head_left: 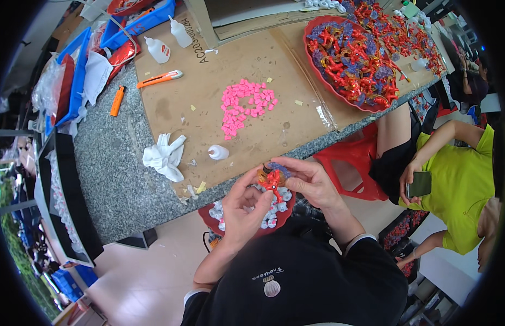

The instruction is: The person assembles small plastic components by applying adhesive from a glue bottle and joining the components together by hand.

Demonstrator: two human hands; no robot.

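Both hands are pinched on one small red branching ornament [272,179], my left hand [242,209] underneath, my right hand [308,182] gripping from the side, just above a red tray [285,213] of white pieces on my lap. I'd judge it light, stiff, with thin brittle arms, so hold at the thick centre. Farther out: glue bottle [218,152], pink bits [245,106], big red tray [318,71] of similar ornaments.

Craft workshop: glue bottles [158,50], ornament tray [318,76]
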